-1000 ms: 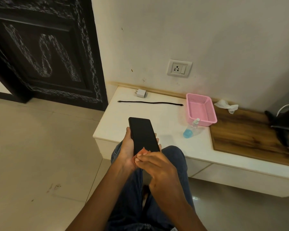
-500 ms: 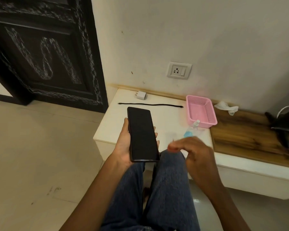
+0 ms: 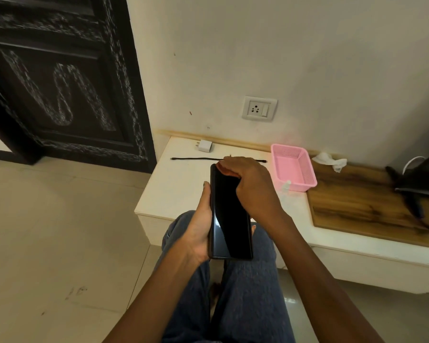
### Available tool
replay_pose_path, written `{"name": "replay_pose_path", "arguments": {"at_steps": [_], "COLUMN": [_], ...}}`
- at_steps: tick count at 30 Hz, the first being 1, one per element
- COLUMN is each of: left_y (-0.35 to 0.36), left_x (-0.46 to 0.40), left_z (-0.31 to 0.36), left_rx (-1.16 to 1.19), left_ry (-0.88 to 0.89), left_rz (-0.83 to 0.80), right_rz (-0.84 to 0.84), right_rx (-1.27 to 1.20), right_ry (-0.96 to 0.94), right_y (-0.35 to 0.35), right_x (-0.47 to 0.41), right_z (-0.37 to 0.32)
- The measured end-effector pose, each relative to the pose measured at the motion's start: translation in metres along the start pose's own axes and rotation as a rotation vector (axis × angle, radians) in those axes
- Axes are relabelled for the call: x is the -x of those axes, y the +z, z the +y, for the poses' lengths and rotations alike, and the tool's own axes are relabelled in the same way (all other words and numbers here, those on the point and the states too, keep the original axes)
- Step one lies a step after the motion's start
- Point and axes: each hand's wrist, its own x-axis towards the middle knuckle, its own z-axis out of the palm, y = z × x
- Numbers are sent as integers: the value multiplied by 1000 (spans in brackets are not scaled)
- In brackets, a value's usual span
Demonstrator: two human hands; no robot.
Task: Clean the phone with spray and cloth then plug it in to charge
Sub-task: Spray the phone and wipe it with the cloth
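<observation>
The slim black phone [image 3: 229,216] with its dark glossy screen is held upright over the person's lap, above knees in blue jeans [image 3: 248,288], just in front of the worktop's edge. The left hand [image 3: 200,226] cradles its lower left side, thumb laid along the edge and the fingers curled behind it. The right hand [image 3: 252,186] comes over the top, its fingers bent round the phone's upper end. Behind the hands, on the white worktop [image 3: 178,191], a thin black cable [image 3: 196,158] lies stretched out straight, and a small white charger plug [image 3: 204,146] sits near the wall. To the right stands a pink plastic mesh basket [image 3: 294,167]; a small clear spray bottle [image 3: 285,188] lies just beside its front edge, partly hidden by the right wrist. A crumpled white cloth [image 3: 331,160] rests on the brown wooden panel [image 3: 357,206] beyond the basket. A white wall socket [image 3: 259,108] sits above the worktop, and a dark carved door [image 3: 60,90] stands off to the left.
</observation>
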Motion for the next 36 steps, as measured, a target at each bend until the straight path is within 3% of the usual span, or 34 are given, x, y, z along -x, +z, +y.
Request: {"name": "replay_pose_path", "arguments": {"at_steps": [4,24,29,36], "left_y": [0,-19,-26,-23], "left_x": [1,-4,-8,-5], "left_z": [5,7,8,12], "left_rx": [-70,-55,64,39], "left_ry": [48,120,117,160], "left_rz": [31,139,141,201], "right_rz": [-32,84,104,70], "right_rx": [69,229,203,125], "right_ry": [-89,-138,-160,-221], "right_y": [9,27,34,30], "right_x": [12,97,116,127], "right_z": [2,-16,-28,-34]}}
